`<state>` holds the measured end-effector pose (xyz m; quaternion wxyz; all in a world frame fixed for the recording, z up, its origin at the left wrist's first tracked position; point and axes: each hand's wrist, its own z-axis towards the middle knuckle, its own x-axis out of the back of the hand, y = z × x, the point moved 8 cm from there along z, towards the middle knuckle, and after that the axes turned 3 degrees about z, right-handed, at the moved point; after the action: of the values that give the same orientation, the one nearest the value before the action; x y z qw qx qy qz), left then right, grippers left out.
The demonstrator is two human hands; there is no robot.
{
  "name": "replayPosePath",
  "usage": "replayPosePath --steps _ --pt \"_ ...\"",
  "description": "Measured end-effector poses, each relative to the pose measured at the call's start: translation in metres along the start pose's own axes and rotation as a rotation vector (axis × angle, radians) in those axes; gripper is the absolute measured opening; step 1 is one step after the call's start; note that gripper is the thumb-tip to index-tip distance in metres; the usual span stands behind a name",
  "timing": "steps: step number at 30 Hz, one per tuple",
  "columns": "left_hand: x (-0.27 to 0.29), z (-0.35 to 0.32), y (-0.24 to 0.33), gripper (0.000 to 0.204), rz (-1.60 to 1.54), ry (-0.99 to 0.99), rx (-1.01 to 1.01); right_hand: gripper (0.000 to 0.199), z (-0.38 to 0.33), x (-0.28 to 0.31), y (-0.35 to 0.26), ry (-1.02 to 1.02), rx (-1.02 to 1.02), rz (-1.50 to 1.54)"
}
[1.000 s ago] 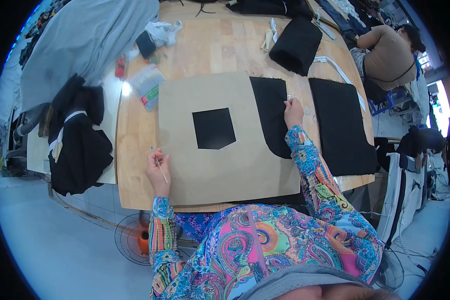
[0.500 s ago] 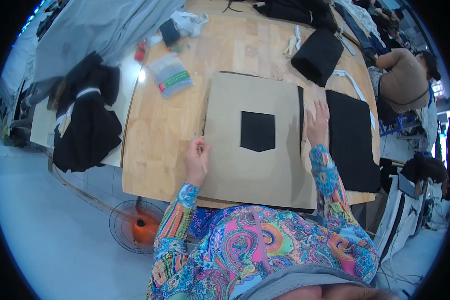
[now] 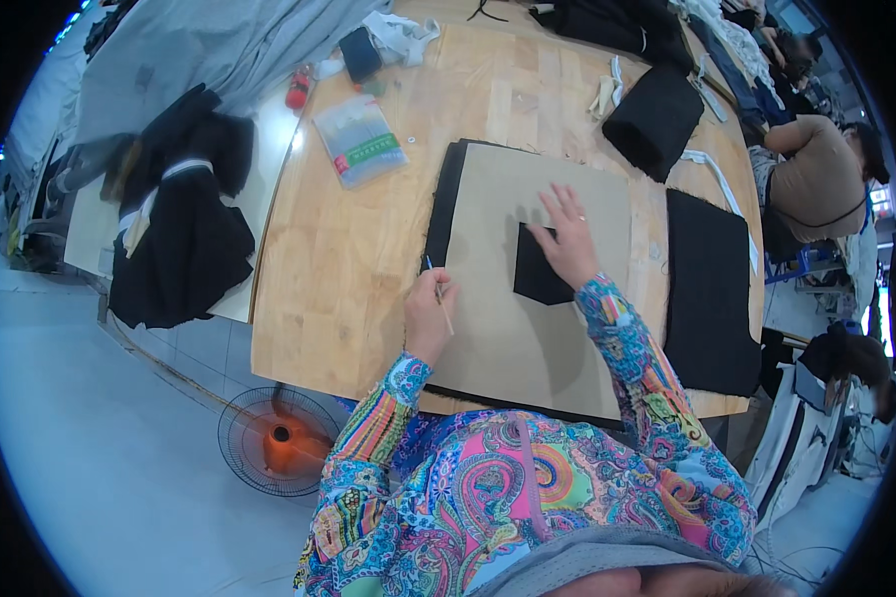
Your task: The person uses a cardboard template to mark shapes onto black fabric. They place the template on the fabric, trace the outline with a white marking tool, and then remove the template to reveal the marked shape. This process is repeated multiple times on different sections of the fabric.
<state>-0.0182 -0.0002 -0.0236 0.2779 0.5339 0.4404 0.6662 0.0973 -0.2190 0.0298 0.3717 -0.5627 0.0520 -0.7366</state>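
Left hand (image 3: pixel 430 310) at frame centre grips thin pencil (image 3: pixel 438 295) over cardboard template (image 3: pixel 528 338). Right hand (image 3: pixel 567 239) lies flat, fingers spread, pressing template beside black fabric (image 3: pixel 540 284) in its cutout.

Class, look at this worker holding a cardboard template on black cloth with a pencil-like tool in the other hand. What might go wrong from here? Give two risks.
1. The cardboard template is pinned only by the right hand near the cutout; it may slide on the black cloth beneath, spoiling the line.
2. The left hand holds the marking tool at the template's left edge, so the tip may slip off onto the wooden table.
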Motion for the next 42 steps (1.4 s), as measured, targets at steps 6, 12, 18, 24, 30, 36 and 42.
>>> replayPosePath --steps 6,12,18,24,30,36,42 --pt "0.017 -0.031 0.005 0.023 0.024 0.086 -0.090 0.052 -0.004 -0.053 -0.013 -0.183 0.052 -0.149" --pt "0.037 -0.093 -0.009 0.020 0.047 0.018 0.007 0.051 -0.013 -0.063 -0.007 -0.139 0.100 -0.260" --pt "0.043 -0.103 -0.021 0.015 -0.100 0.024 0.144 0.050 -0.009 -0.066 -0.007 -0.138 0.083 -0.279" --pt "0.047 -0.097 -0.021 0.011 -0.077 0.032 0.165 0.051 -0.008 -0.065 -0.003 -0.158 0.046 -0.254" --pt "0.049 -0.098 -0.028 0.009 -0.154 0.085 0.143 0.056 -0.001 -0.068 -0.007 -0.191 0.026 -0.227" --pt "0.053 -0.099 -0.030 0.008 -0.235 0.110 0.198 0.059 0.021 -0.079 -0.011 -0.244 0.031 -0.224" --pt "0.055 -0.101 -0.027 0.007 -0.396 0.128 0.273 0.062 0.045 -0.088 -0.015 -0.252 0.066 -0.214"
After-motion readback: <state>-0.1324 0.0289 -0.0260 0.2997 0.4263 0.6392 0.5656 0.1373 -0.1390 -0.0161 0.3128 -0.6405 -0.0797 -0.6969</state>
